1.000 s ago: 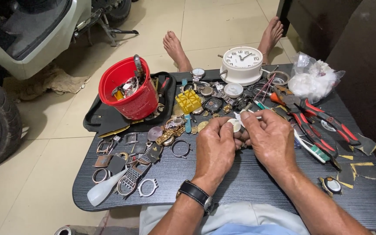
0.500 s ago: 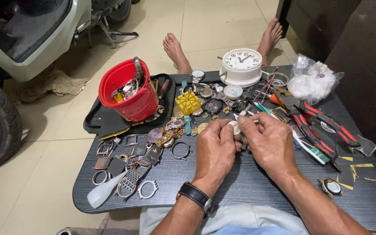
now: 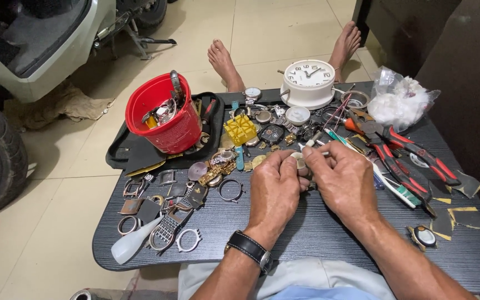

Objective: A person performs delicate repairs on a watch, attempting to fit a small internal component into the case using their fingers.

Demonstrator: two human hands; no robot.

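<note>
Spreading under everything is the dark table (image 3: 306, 233), strewn with watch parts beside a red bucket (image 3: 165, 119) and white clock (image 3: 309, 82). Above its middle, the left hand (image 3: 273, 191) pinches a small pale watch part (image 3: 297, 160), while the right hand (image 3: 343, 180) grips a thin tool (image 3: 319, 153) against it. Seemingly mid-repair; steady, fine pressure is needed.

clear plastic bag (image 3: 404, 100) of white stuff, table's far right corner

Head view: worn on the head, faces forward and down.
Range: close over the dark table (image 3: 306, 233).
Views: one only.
</note>
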